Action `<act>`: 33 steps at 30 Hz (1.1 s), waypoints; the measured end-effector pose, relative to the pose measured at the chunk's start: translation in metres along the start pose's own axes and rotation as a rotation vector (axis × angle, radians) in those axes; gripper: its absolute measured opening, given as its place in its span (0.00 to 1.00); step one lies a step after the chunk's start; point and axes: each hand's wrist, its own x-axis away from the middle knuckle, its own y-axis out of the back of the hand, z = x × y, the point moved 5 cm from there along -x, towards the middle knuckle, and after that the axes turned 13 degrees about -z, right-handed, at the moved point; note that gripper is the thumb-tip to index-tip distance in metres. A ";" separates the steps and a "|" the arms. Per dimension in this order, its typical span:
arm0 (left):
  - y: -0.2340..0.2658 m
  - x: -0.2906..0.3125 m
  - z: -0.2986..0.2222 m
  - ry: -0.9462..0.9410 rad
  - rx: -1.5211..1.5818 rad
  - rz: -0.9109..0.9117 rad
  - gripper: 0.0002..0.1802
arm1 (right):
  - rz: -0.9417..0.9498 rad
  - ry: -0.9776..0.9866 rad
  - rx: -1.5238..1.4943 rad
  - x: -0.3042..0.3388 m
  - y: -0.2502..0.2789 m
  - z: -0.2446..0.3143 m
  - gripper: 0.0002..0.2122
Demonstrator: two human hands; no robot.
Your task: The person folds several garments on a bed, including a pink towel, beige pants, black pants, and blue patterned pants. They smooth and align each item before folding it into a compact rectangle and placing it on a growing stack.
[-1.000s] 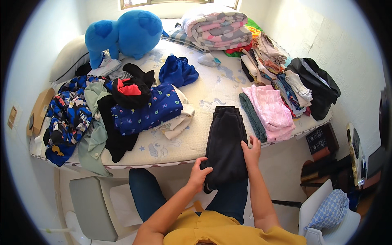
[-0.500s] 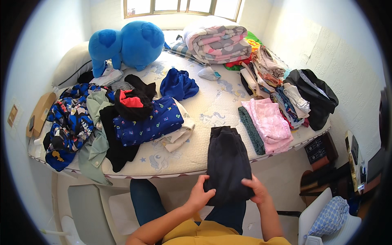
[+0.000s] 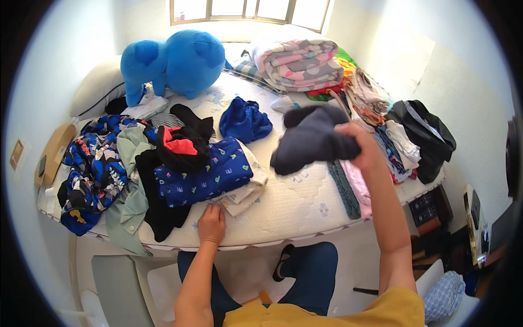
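**Folded dark garment held aloft over a bed of laundry**

The right hand (image 3: 362,146) is closed around a folded dark grey garment (image 3: 313,140), holding it in the air above the right half of the mattress (image 3: 294,204), just over the pink and green folded pieces (image 3: 353,185) at the bed's edge; the left hand (image 3: 211,224) lies flat and open on the mattress near the front edge, fingertips touching a cream cloth (image 3: 245,195) under a blue patterned garment (image 3: 204,174)

Risks, as I judge them: the grip pinches only one end of the bundle, so the free end could sag and the fold come undone; the stacks along the right side, beside a black bag (image 3: 422,136), look crowded and lean toward the edge, so another piece set there carelessly might tip them to the floor; the left hand's weight on the cream cloth could drag the loose pile toward the front edge

Counted: two hands; one garment in the air; one blue plush toy (image 3: 174,62); one rolled striped blanket (image 3: 299,62); one crumpled blue piece (image 3: 245,120) alone mid-bed; one pillow (image 3: 98,90); the loose heap at left holds too many overlapping clothes to count exactly
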 end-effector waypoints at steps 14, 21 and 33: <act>0.003 -0.001 0.007 0.027 -0.009 0.022 0.04 | -0.630 -0.159 0.199 -0.174 0.122 -0.211 0.17; -0.001 -0.003 0.001 0.013 0.026 0.026 0.05 | -0.884 0.413 1.112 -0.185 0.136 -0.208 0.24; 0.002 0.003 0.009 0.039 0.001 0.013 0.05 | -0.292 0.767 1.469 -0.125 0.018 -0.219 0.23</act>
